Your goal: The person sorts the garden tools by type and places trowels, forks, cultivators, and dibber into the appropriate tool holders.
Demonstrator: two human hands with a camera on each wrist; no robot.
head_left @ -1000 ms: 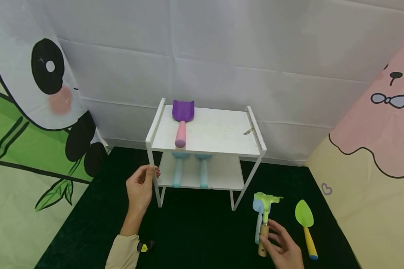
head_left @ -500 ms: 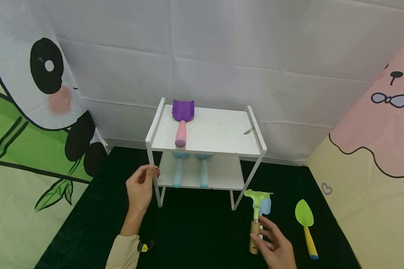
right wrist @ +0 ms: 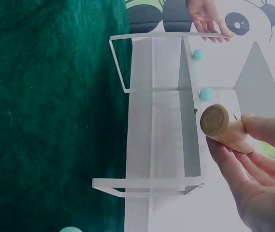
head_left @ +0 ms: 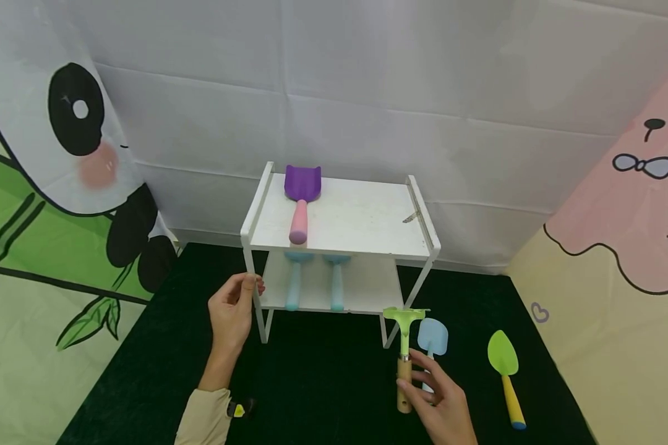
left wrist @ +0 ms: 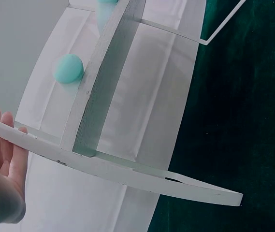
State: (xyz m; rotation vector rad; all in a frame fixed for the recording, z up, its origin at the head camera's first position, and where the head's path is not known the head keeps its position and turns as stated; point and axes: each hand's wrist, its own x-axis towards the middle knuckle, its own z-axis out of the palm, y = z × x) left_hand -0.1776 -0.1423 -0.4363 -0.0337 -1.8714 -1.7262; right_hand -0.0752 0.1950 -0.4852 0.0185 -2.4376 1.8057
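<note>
My right hand (head_left: pixel 442 395) pinches the wooden handle of a small garden tool (head_left: pixel 404 364) with a green T-shaped head, raised in front of the shelf's right leg. In the right wrist view the round butt of that handle (right wrist: pixel 215 121) faces the camera, between thumb and fingers. On the other side, my left hand (head_left: pixel 232 309) holds the left front leg of a white two-tier shelf (head_left: pixel 362 213), its fingers behind the bar in the left wrist view. A purple toy shovel (head_left: pixel 300 201) with a pink handle lies on the top tier.
Two light-blue-handled tools (head_left: pixel 336 287) lie on the lower tier, their heads partly hidden. On the dark green cloth (head_left: pixel 323 383), a pale blue shovel (head_left: pixel 433 337) lies partly behind my right hand. Further right is a green trowel (head_left: pixel 503 358) with a yellow handle. A white backdrop (head_left: pixel 367 136) stands behind.
My right hand has carried the green-headed garden tool leftward and slightly up, off from over the pale blue shovel. The left hand and the shelf have stayed in place.
</note>
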